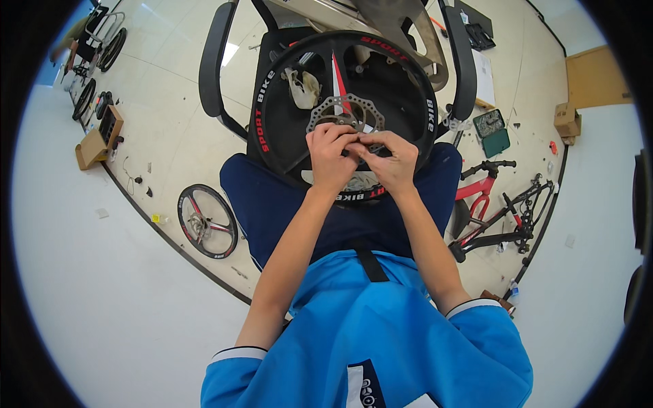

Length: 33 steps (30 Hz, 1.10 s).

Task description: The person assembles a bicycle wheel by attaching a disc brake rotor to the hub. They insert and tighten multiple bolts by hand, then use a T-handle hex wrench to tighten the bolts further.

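A black three-spoke bicycle wheel (266, 95) with red and white lettering rests across my thighs and the seat of a black armchair. At its middle lies a silver brake disc (368, 111) with a scalloped, perforated edge. My left hand (330, 156) and my right hand (392, 159) meet over the near side of the disc, fingertips pinched close together. Whatever sits between the fingertips is too small and too covered to make out. The hub is partly hidden beneath my fingers. Beyond the left hand, a crumpled whitish glove (304, 89) shows through the wheel's opening.
Chair armrests (216, 61) flank the wheel. A second three-spoke wheel (207, 221) is on the floor to the left. To the right are a red and black bike frame (479, 200), a green case (491, 132) and cardboard boxes (566, 120). An opened carton (100, 138) stands far left.
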Motion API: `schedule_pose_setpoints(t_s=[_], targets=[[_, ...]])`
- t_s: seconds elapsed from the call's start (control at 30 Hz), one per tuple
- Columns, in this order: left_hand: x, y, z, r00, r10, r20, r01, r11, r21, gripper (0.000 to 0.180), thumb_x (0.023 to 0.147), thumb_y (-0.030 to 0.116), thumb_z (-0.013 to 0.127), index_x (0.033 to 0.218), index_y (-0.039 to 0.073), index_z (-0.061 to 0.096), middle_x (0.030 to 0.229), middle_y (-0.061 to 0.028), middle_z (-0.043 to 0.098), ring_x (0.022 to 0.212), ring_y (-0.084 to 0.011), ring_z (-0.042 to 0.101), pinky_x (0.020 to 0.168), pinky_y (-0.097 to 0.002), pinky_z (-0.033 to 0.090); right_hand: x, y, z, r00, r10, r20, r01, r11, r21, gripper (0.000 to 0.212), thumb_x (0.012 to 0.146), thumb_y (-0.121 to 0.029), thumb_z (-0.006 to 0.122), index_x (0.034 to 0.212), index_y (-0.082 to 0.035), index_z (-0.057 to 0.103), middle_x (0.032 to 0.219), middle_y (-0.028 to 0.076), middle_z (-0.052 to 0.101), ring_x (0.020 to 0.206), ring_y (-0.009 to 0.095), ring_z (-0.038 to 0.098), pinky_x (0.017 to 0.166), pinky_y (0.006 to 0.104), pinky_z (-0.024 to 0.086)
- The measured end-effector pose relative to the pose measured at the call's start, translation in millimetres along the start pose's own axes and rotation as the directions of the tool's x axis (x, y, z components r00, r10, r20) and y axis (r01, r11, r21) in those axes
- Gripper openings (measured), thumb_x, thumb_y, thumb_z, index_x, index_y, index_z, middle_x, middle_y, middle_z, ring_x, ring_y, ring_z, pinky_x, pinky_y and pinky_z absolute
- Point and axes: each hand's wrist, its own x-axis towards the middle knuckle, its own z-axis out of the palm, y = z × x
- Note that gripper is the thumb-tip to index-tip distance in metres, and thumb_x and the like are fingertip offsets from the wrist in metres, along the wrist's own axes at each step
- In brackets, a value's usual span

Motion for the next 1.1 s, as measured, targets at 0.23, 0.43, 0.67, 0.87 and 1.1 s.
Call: schedule_pose_setpoints(t_s=[0.23,0.43,0.67,0.87,1.1], targets=[[-2,11,0,0.999,-0.019,0.028,0.018,0.998,0.066,0.027,0.073,0.003,0.076,0.099,0.008,0.076,0.112,-0.0005,0.071,0.107,-0.0261,0.060,0.096,-0.0410,0.039,-13,2,3,0.999,0.034,0.006,-0.034,0.997,0.067,0.025,0.085,0.002,0.078,0.110,0.003,0.078,0.105,0.015,0.079,0.095,0.018,0.078,0.086,0.0276,0.059],[-1,4,0,0.998,-0.063,-0.001,0.063,0.997,-0.036,0.027,0.072,0.003,0.075,0.098,0.009,0.078,0.110,-0.0003,0.071,0.108,-0.0263,0.060,0.093,-0.0394,0.042,-5,13,0,0.997,0.052,-0.053,-0.050,0.998,0.037,0.018,0.080,-0.003,0.086,0.095,0.004,0.079,0.087,0.011,0.079,0.080,0.015,0.076,0.072,0.0253,0.059],[2,-3,-1,0.996,-0.036,0.083,0.038,0.999,-0.030,0.025,0.076,0.003,0.073,0.100,0.009,0.078,0.112,-0.0014,0.071,0.109,-0.0279,0.059,0.093,-0.0411,0.042,-4,0,4,0.996,0.087,0.015,-0.088,0.989,0.122,0.024,0.083,0.001,0.078,0.107,0.001,0.078,0.100,0.013,0.079,0.091,0.021,0.077,0.087,0.0297,0.059],[2,7,-5,0.992,-0.098,0.075,0.105,0.990,-0.098,0.024,0.078,0.003,0.075,0.102,0.006,0.076,0.111,-0.0044,0.070,0.109,-0.0291,0.060,0.093,-0.0413,0.045,-1,3,4,1.000,0.014,-0.007,-0.014,0.999,0.034,0.017,0.084,0.002,0.076,0.101,0.001,0.077,0.095,0.013,0.078,0.084,0.023,0.076,0.079,0.0302,0.059],[7,2,-1,0.996,-0.081,-0.033,0.076,0.990,-0.115,0.020,0.074,-0.002,0.076,0.093,0.006,0.078,0.095,-0.0066,0.073,0.097,-0.0296,0.066,0.087,-0.0394,0.053,-4,-1,10,0.994,0.043,-0.097,-0.043,0.999,0.009,0.015,0.083,0.002,0.077,0.098,0.001,0.076,0.094,0.012,0.077,0.083,0.021,0.076,0.076,0.0288,0.058]])
